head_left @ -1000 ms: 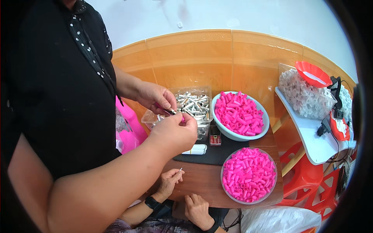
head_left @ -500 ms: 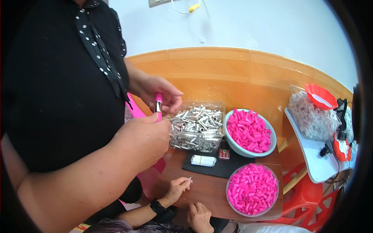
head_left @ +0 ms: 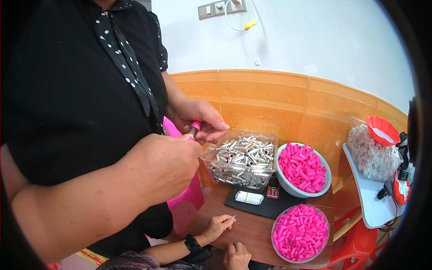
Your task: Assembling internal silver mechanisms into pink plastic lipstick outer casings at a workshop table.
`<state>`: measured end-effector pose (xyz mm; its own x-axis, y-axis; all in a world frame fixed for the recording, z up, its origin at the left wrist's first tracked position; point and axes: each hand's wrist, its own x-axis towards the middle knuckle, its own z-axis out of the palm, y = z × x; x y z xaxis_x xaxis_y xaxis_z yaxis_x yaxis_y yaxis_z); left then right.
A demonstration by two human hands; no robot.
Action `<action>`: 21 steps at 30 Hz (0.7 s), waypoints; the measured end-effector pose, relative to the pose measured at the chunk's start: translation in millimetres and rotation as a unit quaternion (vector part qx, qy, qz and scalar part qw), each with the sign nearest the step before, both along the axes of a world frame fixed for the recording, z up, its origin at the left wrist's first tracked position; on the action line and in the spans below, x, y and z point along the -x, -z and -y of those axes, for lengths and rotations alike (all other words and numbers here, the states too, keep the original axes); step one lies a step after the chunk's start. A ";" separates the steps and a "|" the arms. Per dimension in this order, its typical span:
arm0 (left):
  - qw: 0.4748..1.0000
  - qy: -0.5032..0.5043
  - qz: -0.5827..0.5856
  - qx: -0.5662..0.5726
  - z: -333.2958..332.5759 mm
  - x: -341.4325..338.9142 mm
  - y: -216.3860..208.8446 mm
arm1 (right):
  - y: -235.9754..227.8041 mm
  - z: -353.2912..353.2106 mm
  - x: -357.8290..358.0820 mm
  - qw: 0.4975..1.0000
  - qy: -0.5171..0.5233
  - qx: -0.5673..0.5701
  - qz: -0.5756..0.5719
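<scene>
My left hand [head_left: 218, 228], a dark watch on its wrist, is pinched around a thin white stick [head_left: 234, 216] above the brown table. Nearer the table's front edge rests my right hand [head_left: 237, 257], fingers loosely bent and slightly apart, with nothing visible in them. Part of it is cut off by the picture's lower edge. Beyond my left hand lies a bundle of white sticks [head_left: 249, 198] with a yellowish band, on a black mat [head_left: 234, 208]. To the right of my hands stands a clear round tub [head_left: 273, 227] heaped with small pink tubes [head_left: 300, 231].
At left, another person in black [head_left: 76, 99] holds a pink-and-silver tube [head_left: 194, 130] in both hands. Behind are a clear box [head_left: 238, 176] of silver tubes, a pale blue bowl [head_left: 328, 177] of pink tubes and a keypad phone [head_left: 273, 188]. Right: a white side table [head_left: 366, 204], red stools [head_left: 357, 243].
The view has shifted, so the table and its contents sit farther right and lower. The other person's tube is tilted more. My left hand keeps its pinch on the white stick.
</scene>
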<state>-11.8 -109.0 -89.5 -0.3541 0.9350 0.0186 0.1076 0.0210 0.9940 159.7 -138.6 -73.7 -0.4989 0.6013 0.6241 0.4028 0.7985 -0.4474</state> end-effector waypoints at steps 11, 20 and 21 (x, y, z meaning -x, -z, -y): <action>1.000 0.007 -0.025 -0.016 -1.8 5.9 14.6 | 5.9 0.3 2.3 1.000 -0.001 0.000 0.023; 1.000 0.001 -0.018 0.018 14.3 -0.5 16.8 | -0.3 -9.5 7.3 0.998 0.009 0.001 0.070; 1.000 0.003 -0.016 0.011 9.7 0.6 12.4 | 6.1 -7.0 8.1 0.998 0.020 -0.010 0.053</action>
